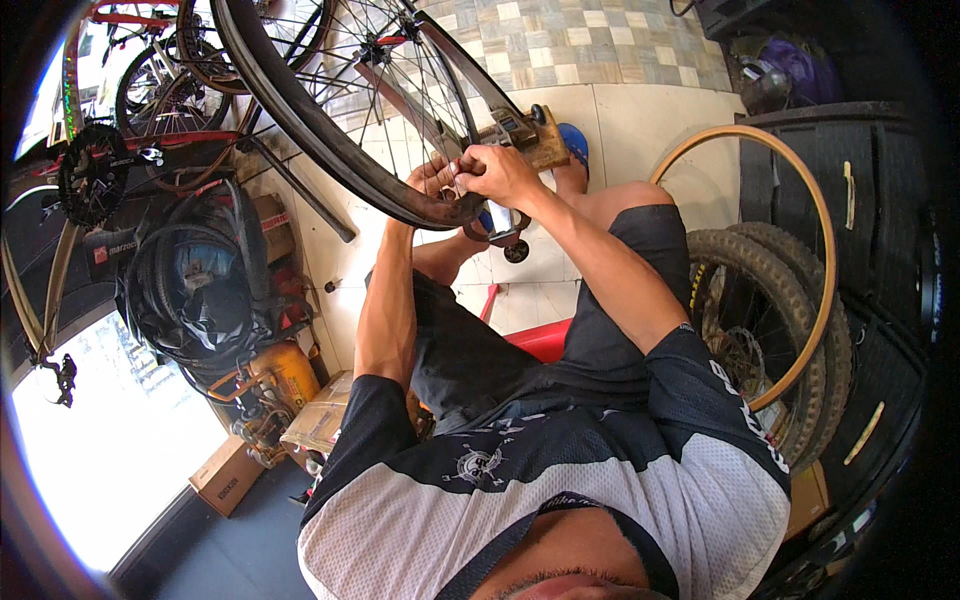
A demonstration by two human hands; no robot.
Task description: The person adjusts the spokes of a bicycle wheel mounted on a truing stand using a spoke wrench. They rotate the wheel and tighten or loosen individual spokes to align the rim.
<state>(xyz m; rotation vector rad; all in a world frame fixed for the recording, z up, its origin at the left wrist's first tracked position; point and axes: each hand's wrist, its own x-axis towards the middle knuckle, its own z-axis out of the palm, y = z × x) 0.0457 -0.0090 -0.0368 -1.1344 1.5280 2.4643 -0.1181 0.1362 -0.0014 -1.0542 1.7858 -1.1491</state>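
A bicycle wheel with a black rim (325, 158) and thin spokes stands upright in front of me, mounted in a metal wheel-truing stand (468, 65). Both my hands meet among the spokes just inside the near part of the rim. My left hand (428, 180) has its fingers closed in a pinch there. Beside it, my right hand (500, 176) is closed too, thumb and forefinger pressed together. Whatever sits between the fingertips is too small and covered to make out. Close to my right hand is a wooden block (548, 145) at the stand's base.
On the right, a tan bare hoop (826, 240) leans by knobby tyres (757, 285) and a dark drawer cabinet (800, 180). At left are bicycles (165, 95), a pile of black tyres (150, 285), a yellow machine (290, 372) and cardboard boxes (230, 475). A red seat (542, 341) shows beneath me.
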